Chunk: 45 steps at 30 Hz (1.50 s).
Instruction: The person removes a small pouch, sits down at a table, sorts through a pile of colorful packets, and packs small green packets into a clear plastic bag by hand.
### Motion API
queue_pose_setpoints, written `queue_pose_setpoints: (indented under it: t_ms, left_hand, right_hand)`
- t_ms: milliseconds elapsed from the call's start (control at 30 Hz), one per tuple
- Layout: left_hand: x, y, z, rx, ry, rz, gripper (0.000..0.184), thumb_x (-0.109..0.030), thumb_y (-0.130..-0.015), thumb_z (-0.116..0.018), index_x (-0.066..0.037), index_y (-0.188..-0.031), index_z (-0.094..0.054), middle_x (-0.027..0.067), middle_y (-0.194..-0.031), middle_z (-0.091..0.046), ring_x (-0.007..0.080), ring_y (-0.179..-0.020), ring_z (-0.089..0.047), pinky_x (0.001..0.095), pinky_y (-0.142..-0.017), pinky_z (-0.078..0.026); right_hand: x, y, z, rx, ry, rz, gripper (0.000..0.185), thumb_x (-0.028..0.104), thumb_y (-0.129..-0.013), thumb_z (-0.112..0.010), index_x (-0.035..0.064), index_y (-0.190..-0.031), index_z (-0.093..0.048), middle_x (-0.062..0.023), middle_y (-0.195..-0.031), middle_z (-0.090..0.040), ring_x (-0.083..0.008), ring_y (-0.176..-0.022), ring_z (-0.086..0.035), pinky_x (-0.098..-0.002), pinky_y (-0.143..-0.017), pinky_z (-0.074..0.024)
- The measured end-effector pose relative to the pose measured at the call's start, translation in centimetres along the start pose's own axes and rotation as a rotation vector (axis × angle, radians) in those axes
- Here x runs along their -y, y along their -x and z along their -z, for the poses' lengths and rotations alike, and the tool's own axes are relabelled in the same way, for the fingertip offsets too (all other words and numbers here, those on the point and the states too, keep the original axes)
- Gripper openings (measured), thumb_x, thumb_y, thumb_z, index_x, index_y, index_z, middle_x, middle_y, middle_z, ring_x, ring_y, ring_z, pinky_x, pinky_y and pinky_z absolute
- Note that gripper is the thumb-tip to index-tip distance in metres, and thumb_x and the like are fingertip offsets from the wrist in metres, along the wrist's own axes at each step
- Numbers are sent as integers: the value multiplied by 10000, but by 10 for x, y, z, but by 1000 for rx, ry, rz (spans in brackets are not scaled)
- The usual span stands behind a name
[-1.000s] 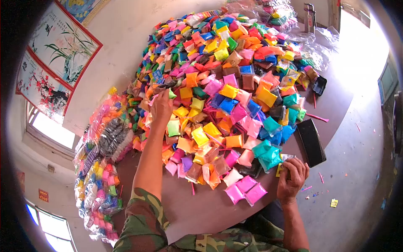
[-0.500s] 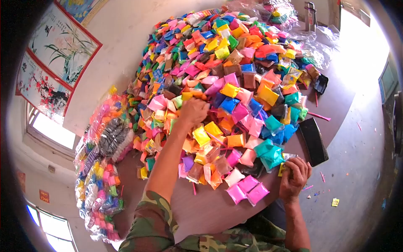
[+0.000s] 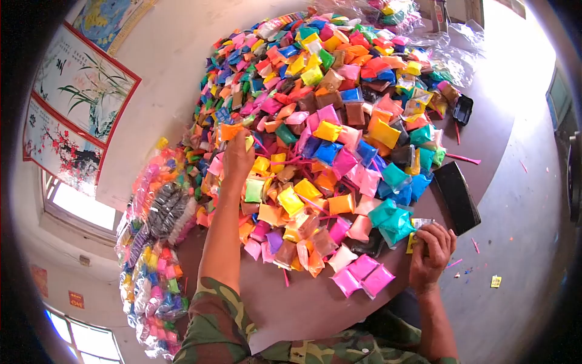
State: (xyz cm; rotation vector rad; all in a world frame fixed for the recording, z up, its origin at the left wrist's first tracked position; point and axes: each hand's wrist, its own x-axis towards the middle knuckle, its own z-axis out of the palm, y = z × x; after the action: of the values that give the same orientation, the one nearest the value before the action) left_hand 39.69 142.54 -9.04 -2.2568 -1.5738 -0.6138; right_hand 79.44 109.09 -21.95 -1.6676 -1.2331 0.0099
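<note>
A large heap of small plastic packets in many colours (image 3: 327, 151) covers the table, their soft contents showing through clear wrap. Over the left part of the heap, my left hand (image 3: 238, 156) has its fingers closed round an orange packet (image 3: 230, 131), with a bit of yellow beside the fingertips. Near the table's right edge, my right hand (image 3: 431, 253) is curled closed on a small yellow and clear sachet (image 3: 413, 240), partly hidden by the fingers. Teal packets (image 3: 391, 221) lie just left of it. Three joined pink packets (image 3: 362, 276) rest at the front of the heap.
A black open box (image 3: 456, 198) and a smaller black container (image 3: 463, 110) stand along the right edge. Pink sticks (image 3: 464, 159) lie among the packets. Clear bags of packets (image 3: 154, 273) bulge at the left. A bottle (image 3: 439, 15) stands behind; scraps dot the floor.
My left hand has moved left and away from the middle of the heap, taking the orange packet with it. Packets under its former place now show. My right hand stays at the sachet.
</note>
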Motion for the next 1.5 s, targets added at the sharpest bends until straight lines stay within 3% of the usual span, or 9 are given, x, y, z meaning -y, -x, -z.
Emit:
queue_pose_setpoints:
  t_ms: [100,333,633,667,900,1133,1267,1433,1500]
  left_hand:
    - [-2,3,11,47,113,185,393,-65,-852,-777,-89,-1207,-612,184,-1076,-723,408,-1069,-682,505,-890,-538]
    - [9,13,11,17,-166,-115,250,-154,-804,-828,-77,-990,-680,102,-998,-733,323,-996,-677,485,-889,-493]
    - [-26,5,-17,-11,-252,-155,371,-333,-856,-781,-92,-1130,-711,103,-1053,-735,332,-1018,-673,514,-904,-484]
    - [-28,0,-23,7,-142,-198,464,-340,-872,-770,-89,-1250,-674,123,-1072,-736,376,-1030,-681,528,-885,-524]
    - [-80,-11,-49,148,43,122,672,-274,-832,-828,-104,-1426,-565,208,-1223,-710,426,-1130,-681,519,-919,-557]
    - [-61,9,-8,-17,254,11,455,-281,-795,-864,-54,-1096,-609,187,-1048,-689,397,-948,-677,501,-824,-548]
    - [-65,47,24,-31,310,162,462,-315,-776,-902,-26,-1011,-630,169,-942,-702,360,-854,-686,446,-761,-550]
    - [-96,123,61,-88,746,329,463,-333,-806,-903,-10,-1054,-683,145,-940,-722,257,-850,-708,400,-750,-566]
    - [-143,168,97,34,874,387,484,-321,-819,-900,-4,-1127,-703,135,-964,-727,255,-851,-704,377,-763,-562]
  right_hand:
    - [0,0,0,6,5,5,137,24,-851,-712,86,-971,-737,-71,-1114,-740,-289,-1228,-652,-477,-1193,-306]
    - [-3,2,0,17,17,14,130,41,-857,-721,87,-977,-741,-73,-1131,-737,-291,-1228,-653,-478,-1195,-302]
    - [-7,2,0,19,12,21,156,37,-840,-723,83,-987,-747,-75,-1127,-740,-292,-1229,-651,-474,-1195,-306]
    - [-6,2,1,18,7,16,152,25,-850,-713,78,-988,-747,-80,-1129,-739,-292,-1230,-649,-476,-1199,-300]
    - [-2,1,2,27,-7,10,157,-6,-866,-689,65,-995,-743,-92,-1137,-734,-298,-1233,-646,-484,-1205,-293]
    - [3,0,2,3,2,-4,101,54,-872,-734,81,-969,-748,-78,-1110,-738,-288,-1212,-654,-467,-1193,-303]
    - [-4,3,-2,3,6,45,109,50,-863,-720,74,-967,-741,-77,-1123,-739,-278,-1202,-659,-461,-1188,-308]
    - [-22,8,-7,26,48,131,147,59,-898,-714,81,-1036,-761,-75,-1180,-747,-258,-1210,-658,-452,-1167,-326]
    - [-21,8,-6,49,44,156,163,64,-912,-712,78,-1066,-765,-74,-1206,-746,-256,-1209,-659,-438,-1153,-346]
